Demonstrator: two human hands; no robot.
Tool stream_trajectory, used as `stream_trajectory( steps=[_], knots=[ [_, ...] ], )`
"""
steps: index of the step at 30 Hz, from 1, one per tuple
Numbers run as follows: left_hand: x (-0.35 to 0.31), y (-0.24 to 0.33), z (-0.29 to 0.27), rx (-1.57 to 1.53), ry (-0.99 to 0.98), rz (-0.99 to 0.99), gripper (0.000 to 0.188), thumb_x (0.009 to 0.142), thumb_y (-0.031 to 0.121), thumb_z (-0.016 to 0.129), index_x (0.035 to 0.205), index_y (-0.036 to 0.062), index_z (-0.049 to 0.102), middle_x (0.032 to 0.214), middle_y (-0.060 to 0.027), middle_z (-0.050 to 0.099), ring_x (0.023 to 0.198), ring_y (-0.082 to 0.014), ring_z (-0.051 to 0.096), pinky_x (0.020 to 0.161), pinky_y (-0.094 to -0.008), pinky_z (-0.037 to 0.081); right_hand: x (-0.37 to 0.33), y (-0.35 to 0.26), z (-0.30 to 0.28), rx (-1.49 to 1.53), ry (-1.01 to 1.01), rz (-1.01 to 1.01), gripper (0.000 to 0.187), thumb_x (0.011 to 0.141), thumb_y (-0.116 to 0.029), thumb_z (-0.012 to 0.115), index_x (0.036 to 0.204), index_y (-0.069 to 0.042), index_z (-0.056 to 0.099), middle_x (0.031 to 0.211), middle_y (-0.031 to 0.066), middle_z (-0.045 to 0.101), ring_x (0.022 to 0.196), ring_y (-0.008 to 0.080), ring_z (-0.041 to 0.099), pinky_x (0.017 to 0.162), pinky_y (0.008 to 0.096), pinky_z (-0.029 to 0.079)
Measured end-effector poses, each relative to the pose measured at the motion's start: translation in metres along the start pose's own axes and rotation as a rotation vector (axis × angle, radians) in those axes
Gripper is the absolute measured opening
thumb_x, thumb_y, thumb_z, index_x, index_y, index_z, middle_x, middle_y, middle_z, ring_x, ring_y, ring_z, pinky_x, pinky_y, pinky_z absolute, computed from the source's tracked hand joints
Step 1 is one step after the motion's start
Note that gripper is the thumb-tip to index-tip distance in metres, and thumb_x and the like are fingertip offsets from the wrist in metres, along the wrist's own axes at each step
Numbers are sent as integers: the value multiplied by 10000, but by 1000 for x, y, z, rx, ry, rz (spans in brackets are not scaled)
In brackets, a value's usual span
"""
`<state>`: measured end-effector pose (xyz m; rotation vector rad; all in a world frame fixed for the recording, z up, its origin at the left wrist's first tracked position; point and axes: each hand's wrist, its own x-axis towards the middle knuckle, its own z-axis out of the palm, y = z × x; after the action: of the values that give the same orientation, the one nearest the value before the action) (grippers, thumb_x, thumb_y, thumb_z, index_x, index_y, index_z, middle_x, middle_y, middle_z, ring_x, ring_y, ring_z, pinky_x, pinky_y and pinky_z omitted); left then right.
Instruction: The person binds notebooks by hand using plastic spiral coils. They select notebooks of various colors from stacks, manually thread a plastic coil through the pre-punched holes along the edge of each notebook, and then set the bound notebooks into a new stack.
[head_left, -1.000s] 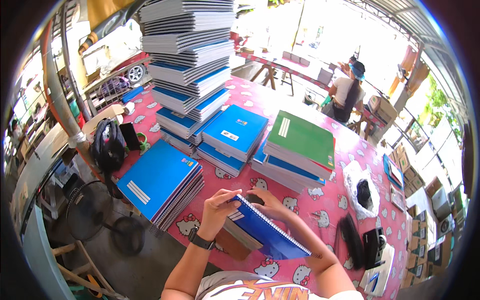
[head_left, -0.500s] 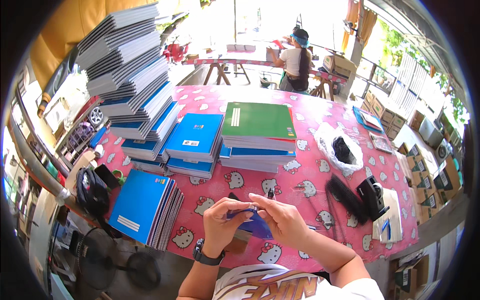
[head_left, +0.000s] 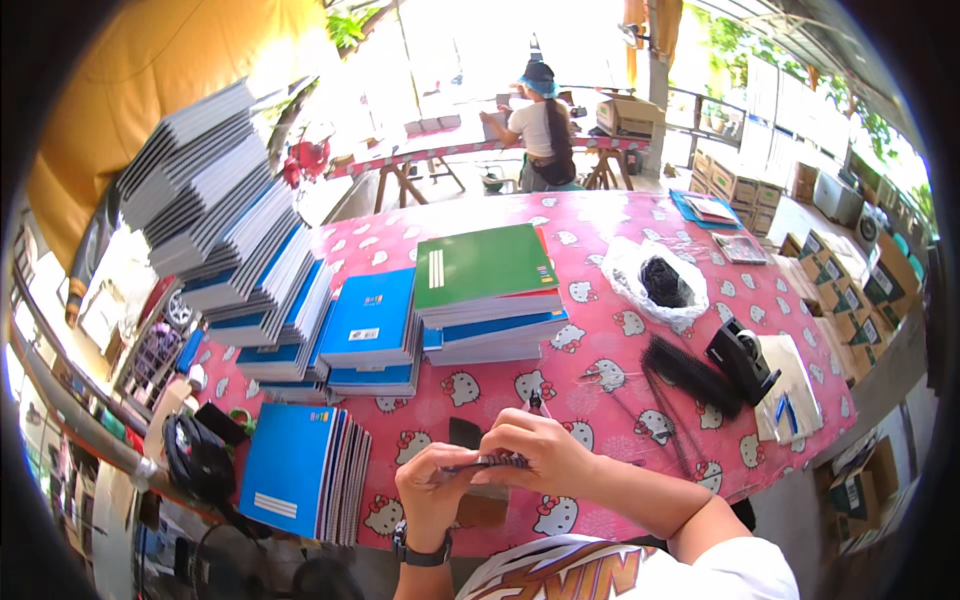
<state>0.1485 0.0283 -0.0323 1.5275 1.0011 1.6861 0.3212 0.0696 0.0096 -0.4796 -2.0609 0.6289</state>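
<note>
Both my hands are together over the near edge of the table. Between them is a spiral notebook [head_left: 492, 462], seen almost edge-on with dark coil loops along its upper edge. My left hand [head_left: 430, 488] pinches its left end. The fingers of my right hand [head_left: 535, 450] close on the coiled edge from the right, hiding much of it. Just beyond my right hand, a dark pointed tool [head_left: 536, 402] is partly covered. A stack of blue notebooks [head_left: 285, 465] lies to my left.
A tall leaning pile of notebooks [head_left: 215, 205] stands at the left, beside blue [head_left: 370, 310] and green-topped stacks [head_left: 485, 265]. Rightward are black coils [head_left: 690, 378], a tape dispenser [head_left: 738, 362] and a white plastic bag [head_left: 640, 262]. A person [head_left: 545, 130] works at a far table.
The blue notebook has tipped from showing its face to nearly edge-on, and its coils now show. My right hand has shifted over the coiled edge. The whole view has turned slightly.
</note>
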Motion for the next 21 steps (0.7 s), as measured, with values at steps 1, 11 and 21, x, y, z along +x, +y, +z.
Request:
stream_trajectory(
  steps=[1,11,21],
  knots=[
    [-1,-1,-2,-2,-21,8,215,643,-115,689,821,5,667,817,-83,662,739,-143,628,623,-231,472,3,0,-1,16,-74,-23,253,745,-161,751,881,-45,572,770,74,528,687,221,561,570,321,455],
    [-7,-7,-1,52,31,61,158,688,10,733,810,38,637,782,-45,649,720,-120,596,819,-315,441,2,-1,0,-94,-158,-116,178,849,-183,599,816,-27,518,784,81,498,775,262,532,685,372,463],
    [-17,-6,1,213,239,-53,172,779,107,676,915,36,599,775,-39,609,748,-150,537,802,-297,405,6,-17,-11,-247,-61,40,521,785,-353,676,1139,-13,502,1123,184,551,996,333,542,873,407,430]
  ],
)
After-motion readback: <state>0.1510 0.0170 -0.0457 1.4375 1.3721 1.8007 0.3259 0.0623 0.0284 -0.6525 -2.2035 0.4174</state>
